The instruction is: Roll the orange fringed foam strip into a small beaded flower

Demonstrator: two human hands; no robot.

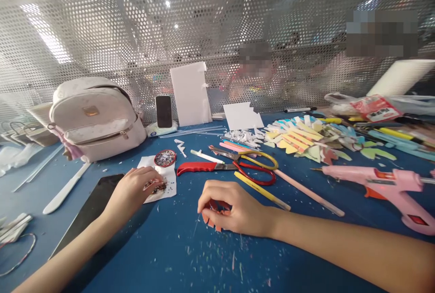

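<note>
My left hand [135, 189] reaches over a white paper sheet [170, 173], its curled fingertips in a small heap of dark and reddish bits [161, 188]. Whatever lies between those fingertips is too small to make out. Just behind the heap stands a round red-rimmed dish [165, 157] full of tiny speckled pieces. My right hand [234, 207] is curled round an orange-red paper strip [211, 221] with notched edges, mostly hidden inside the fingers. Beyond it lie a red-handled cutter [197, 167], scissors [258, 166] with yellow and red loops, and a yellow pen [260, 189].
A pink glue gun [377, 180] lies at right, before a heap of coloured paper cuttings [302, 136]. A white backpack [97, 121], a propped phone [163, 112] and white card [190, 93] stand along the mesh partition [210, 26]. A dark tablet [88, 207] lies under my left forearm.
</note>
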